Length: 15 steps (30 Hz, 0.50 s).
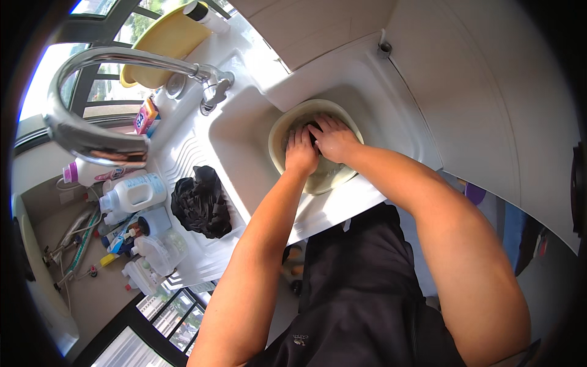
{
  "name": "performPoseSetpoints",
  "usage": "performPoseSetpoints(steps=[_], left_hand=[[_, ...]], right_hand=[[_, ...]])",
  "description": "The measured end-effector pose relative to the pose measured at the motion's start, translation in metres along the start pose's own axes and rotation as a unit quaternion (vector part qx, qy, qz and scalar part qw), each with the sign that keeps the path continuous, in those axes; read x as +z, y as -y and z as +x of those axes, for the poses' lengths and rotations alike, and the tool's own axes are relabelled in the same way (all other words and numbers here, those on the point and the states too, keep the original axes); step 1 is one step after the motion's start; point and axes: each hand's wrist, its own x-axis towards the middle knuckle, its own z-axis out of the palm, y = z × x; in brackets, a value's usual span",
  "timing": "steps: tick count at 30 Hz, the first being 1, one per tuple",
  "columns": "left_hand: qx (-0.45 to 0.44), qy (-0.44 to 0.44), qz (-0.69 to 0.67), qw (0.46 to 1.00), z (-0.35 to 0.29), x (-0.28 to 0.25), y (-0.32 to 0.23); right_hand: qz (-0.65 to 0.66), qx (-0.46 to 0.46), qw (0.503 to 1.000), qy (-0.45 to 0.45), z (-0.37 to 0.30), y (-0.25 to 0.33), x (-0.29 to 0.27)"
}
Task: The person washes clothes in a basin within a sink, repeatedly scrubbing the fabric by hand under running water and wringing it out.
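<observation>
Both hands press down in the pale basin [318, 177] in the white sink [244, 134]: left hand [301, 153] and right hand [333, 139] lie half-curled on something dark [313, 133]. It looks like the scrubbing step. Next calls for kneading pressure; a wrung black cloth [200, 202] waits beside.

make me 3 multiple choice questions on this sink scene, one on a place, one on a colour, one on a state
1. Where does the dark cloth heap lie?
A. in the basin
B. on the ribbed drainboard
C. over the tap

2. What colour is the tub behind the tap?
A. yellow
B. red
C. green

3. What are the left hand and right hand doing?
A. hanging apart
B. gripping the tap
C. pressed down together in the basin

Answers: 1 B, it sits left of the sink bowl; 2 A, its wall is yellow; 3 C, both reach into the basin side by side.
</observation>
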Motion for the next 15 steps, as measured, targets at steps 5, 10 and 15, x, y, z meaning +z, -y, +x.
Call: performPoseSetpoints(steps=[5,10,15], left_hand=[[-0.007,0.074,0.095,0.993,0.016,0.043,-0.006],[-0.072,0.233,0.111,0.963,0.033,-0.01,-0.025],[-0.111,0.153,-0.047,0.981,0.041,-0.029,-0.005]], right_hand=[[-0.127,-0.106,0.986,-0.019,0.021,-0.039,0.052],[-0.024,-0.071,0.996,-0.052,0.03,-0.028,0.055],[0.01,0.017,0.998,0.052,0.041,-0.018,0.023]])
